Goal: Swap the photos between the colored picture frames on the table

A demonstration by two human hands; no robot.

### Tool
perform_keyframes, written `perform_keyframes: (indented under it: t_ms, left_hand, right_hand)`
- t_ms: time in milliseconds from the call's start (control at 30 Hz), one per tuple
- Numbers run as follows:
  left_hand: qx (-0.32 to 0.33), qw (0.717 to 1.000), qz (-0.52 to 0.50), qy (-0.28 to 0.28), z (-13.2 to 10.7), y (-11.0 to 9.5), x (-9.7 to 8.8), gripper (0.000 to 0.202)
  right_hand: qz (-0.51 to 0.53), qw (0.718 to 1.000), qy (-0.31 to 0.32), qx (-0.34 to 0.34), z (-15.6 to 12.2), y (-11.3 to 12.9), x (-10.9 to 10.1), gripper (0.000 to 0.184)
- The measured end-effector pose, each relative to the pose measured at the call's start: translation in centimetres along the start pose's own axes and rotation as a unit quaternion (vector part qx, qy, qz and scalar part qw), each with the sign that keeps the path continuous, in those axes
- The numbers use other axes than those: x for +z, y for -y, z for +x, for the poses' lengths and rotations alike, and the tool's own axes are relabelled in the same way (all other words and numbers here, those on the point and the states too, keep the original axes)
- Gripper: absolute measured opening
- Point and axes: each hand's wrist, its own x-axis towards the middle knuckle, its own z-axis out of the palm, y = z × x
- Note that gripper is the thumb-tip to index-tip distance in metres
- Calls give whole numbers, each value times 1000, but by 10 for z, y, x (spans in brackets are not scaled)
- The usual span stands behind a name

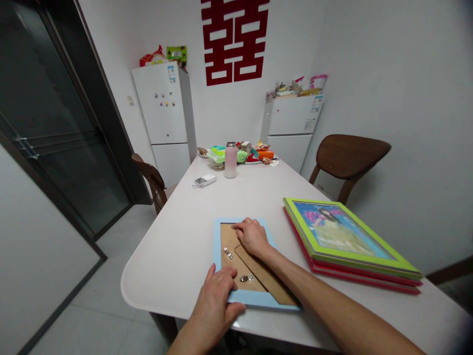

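Observation:
A light blue picture frame (217, 236) lies face down on the white table (177, 246), showing its brown backing board (229, 240) with small metal clips. My left hand (218, 291) rests flat on the frame's near left corner, fingers spread. My right hand (252, 235) reaches across the backing to the far edge, fingertips pinched at a metal clip there. A brown stand flap lies on the backing under my right forearm.
A stack of frames (343, 236), green on top with a picture of a figure, lies to the right. At the far end stand a pink bottle (230, 159), a small white device (205, 181) and snack clutter. Wooden chairs flank the table; two white fridges stand behind.

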Motion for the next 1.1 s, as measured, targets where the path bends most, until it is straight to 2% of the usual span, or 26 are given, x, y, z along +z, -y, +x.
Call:
perform_keyframes:
  t_ms: [133, 233, 333, 433, 567, 633, 833, 1100]
  left_hand:
    - [-1, 1000, 2, 1, 1, 0, 0, 36]
    - [-9, 1000, 1, 9, 1, -2, -2, 27]
    - [-8, 1000, -1, 14, 1, -3, -3, 23]
    - [-3, 1000, 4, 5, 1, -3, -1, 24]
    - [2, 1000, 14, -12, 1, -3, 2, 37]
    - [3, 1000, 17, -16, 0, -4, 2, 34]
    - [-4, 999, 21, -25, -1, -6, 3, 29]
    - [-14, 999, 19, -27, -2, -9, 5, 30]
  right_hand:
    - [16, 999, 21, -47, -6, -11, -15, 33]
    - [17, 993, 61, -97, -19, -29, -31, 24]
    - [10, 990, 86, -116, -32, -42, -37, 17]
    - [8, 990, 82, -112, -39, -45, -34, 24]
    - [13, 989, 76, -125, -44, -42, -32, 24]
    - [16, 990, 66, -126, -48, -42, -31, 25]
    - [24, 997, 19, -66, -57, -44, -28, 22]
    - [43, 993, 24, -107, -51, -46, -36, 16]
